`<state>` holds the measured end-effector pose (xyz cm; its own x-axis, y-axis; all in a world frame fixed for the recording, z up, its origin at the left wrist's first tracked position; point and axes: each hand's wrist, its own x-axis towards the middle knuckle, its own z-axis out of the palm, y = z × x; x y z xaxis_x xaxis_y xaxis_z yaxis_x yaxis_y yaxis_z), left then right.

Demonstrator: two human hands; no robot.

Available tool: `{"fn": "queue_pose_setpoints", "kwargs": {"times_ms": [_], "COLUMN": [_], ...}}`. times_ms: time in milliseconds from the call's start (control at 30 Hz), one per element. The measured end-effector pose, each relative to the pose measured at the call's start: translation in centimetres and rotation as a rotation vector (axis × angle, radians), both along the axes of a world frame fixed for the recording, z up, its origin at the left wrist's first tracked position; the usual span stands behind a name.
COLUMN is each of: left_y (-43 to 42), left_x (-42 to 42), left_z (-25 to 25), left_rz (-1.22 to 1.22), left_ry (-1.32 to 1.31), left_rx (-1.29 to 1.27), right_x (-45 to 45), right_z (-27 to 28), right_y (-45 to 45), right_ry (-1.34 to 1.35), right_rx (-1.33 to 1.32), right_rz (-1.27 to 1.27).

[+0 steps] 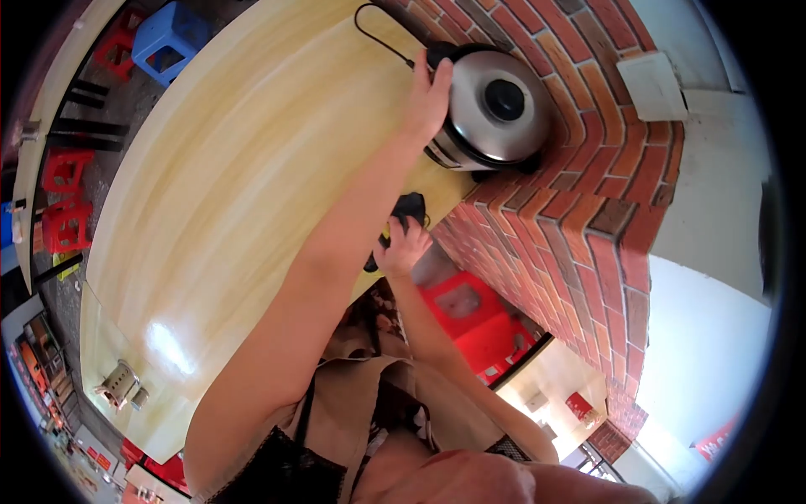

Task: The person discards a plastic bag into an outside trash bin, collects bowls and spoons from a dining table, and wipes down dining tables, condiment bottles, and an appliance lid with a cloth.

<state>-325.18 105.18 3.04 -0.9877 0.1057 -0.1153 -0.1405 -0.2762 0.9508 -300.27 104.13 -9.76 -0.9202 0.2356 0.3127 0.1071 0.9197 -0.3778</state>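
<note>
My left hand [429, 102] reaches to the side of a round electric cooker [459, 157], its fingers at the rim beside a black side handle [438, 53]. The cooker has a shiny metal lid [477, 92] with a black knob [505, 100], and it sits on the pale wood-look table [227, 193]. Nearer my body, my right hand [406, 249] is closed on a crumpled black cloth [410, 207] with bits of yellow, at the table's edge. My left forearm hides part of the cloth.
A brick-patterned wall [537, 260] borders the cooker. A black cord [378, 44] runs from it. Red stools [470, 311] stand below the table edge, and a blue stool [172, 42] is across it. A metal utensil holder [120, 384] is at the table's far end.
</note>
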Motion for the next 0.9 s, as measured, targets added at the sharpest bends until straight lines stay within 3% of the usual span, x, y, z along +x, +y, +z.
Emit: {"fn": "queue_pose_setpoints", "kwargs": {"times_ms": [133, 267, 300, 367, 400, 500, 533, 600, 667, 733, 833, 900], "left_y": [-2.3, -15.2, -20.6, -30.8, -36.4, -46.3, -47.8, -48.2, -48.1, -47.9, -47.5, -47.7], "left_x": [1.0, 6.5, 7.9, 11.6, 13.6, 19.9, 21.2, 21.5, 21.2, 21.2, 21.5, 21.1], "left_z": [-4.5, -12.9, -13.4, -14.3, -16.9, -17.9, -17.1, -16.7, -16.6, -15.9, -15.5, -15.3], "left_rz": [-0.019, 0.245, 0.372, 0.491, 0.624, 0.854, 0.742, 0.740, 0.737, 0.735, 0.730, 0.714], "left_ry": [-0.004, 0.206, 0.352, 0.246, 0.207, -0.161, -0.288, -0.344, -0.397, -0.405, -0.419, -0.426], "left_rx": [0.157, -0.469, -0.998, -1.416, -1.330, -1.269, -1.829, -1.815, -1.794, -1.756, -1.757, -1.740], "right_x": [0.1, -0.3, -1.3, -4.4, -6.7, -14.2, -17.2, -24.8, -33.4, -40.3, -40.2, -34.5], "right_z": [1.7, 1.5, 0.9, 1.4, 1.3, 0.0, -0.7, -1.6, -0.1, -2.1, -0.4, -0.3], "right_y": [-0.7, -2.0, -2.1, -2.7, -2.7, -2.2, -2.0, -1.8, -1.9, -0.5, -1.4, -1.5], "right_ry": [-0.046, -0.175, -0.126, -0.145, -0.140, -0.123, -0.105, -0.023, -0.132, 0.126, 0.166, -0.056], "right_rx": [0.057, 0.001, -0.041, -0.052, -0.047, 0.076, 0.103, 0.051, 0.009, 0.102, 0.140, 0.008], "right_rz": [-0.099, -0.217, -0.193, -0.144, -0.142, 0.055, 0.085, 0.053, -0.125, -0.156, -0.215, -0.187]}}
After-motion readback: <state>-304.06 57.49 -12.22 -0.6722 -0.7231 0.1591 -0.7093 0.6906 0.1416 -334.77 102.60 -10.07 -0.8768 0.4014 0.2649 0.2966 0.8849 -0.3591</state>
